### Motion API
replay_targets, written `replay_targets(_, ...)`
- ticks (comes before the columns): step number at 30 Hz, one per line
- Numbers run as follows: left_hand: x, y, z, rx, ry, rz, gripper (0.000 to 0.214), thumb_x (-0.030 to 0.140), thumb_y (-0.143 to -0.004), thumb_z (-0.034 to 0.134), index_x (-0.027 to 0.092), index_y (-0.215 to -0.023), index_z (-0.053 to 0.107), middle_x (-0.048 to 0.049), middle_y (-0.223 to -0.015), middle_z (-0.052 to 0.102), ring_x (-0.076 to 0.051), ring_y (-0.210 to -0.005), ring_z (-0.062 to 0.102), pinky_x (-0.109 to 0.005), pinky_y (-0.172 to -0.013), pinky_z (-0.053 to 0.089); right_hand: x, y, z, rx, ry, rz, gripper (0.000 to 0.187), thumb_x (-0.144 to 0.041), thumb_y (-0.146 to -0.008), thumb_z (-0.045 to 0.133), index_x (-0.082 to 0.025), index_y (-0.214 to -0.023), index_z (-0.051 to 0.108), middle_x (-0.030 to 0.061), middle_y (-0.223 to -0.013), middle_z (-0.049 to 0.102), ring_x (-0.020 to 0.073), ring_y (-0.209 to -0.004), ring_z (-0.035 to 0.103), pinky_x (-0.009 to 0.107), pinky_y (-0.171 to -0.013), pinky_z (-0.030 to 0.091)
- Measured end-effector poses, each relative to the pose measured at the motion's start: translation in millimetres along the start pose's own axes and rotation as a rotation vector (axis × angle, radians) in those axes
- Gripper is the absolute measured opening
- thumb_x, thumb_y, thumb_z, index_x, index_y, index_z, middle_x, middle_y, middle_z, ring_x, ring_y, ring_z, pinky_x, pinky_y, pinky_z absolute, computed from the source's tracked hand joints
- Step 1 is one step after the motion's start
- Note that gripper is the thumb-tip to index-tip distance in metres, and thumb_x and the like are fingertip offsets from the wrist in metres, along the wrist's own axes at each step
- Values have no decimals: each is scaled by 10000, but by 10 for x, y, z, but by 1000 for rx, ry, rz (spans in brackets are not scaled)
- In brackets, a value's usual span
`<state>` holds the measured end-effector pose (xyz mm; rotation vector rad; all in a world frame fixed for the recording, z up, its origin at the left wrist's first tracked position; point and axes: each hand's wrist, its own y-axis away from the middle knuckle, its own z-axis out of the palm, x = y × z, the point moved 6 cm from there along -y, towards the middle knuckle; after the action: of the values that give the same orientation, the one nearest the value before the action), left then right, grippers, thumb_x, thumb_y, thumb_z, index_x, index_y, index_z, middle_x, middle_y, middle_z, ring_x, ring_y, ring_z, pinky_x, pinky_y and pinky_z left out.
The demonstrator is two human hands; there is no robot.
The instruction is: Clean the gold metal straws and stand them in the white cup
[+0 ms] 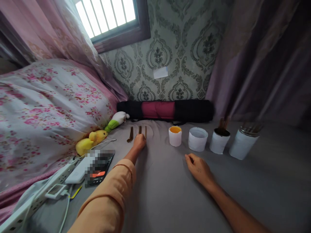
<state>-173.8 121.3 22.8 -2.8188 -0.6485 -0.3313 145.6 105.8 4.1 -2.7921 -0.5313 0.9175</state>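
Grey sheet carries the set-up. Three groups of brown sticks lie left of its middle, toward the far edge: one bundle to the left, a second bundle in the middle, and a thin stick to the right. Left hand, arm in a peach sleeve, is down at the near ends of the middle bundle and the thin stick, covering them; fingers hidden, so cannot tell whether it is clamped on either. Right hand is well apart from the left, low over the sheet, nearest the wide cup; fingers loosely curled, cannot tell if the fingertips meet. Four white containers stand in a row toward the right edge. Left to right: small cup, orange inside; wide cup; stick cup, brown sticks upright in it; jar, metal rim, thin sticks standing in it. Black and maroon bag lies along the far edge, by the wall. Toward the left edge: yellow toy, power bank, phone, power strip.
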Motion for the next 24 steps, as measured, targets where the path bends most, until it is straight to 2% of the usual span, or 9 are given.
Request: replay_targets(24,-9,-79,82,-51,-75,-52,231,117,-711,450,117,-856,630,-135,-943,626,-184,-924,562,-221,-758,403,18,-2,20,3,-13,-6,355,-402,-836,305,-195,-627,505,22,-577,581,118,-538,497,224,-500,222)
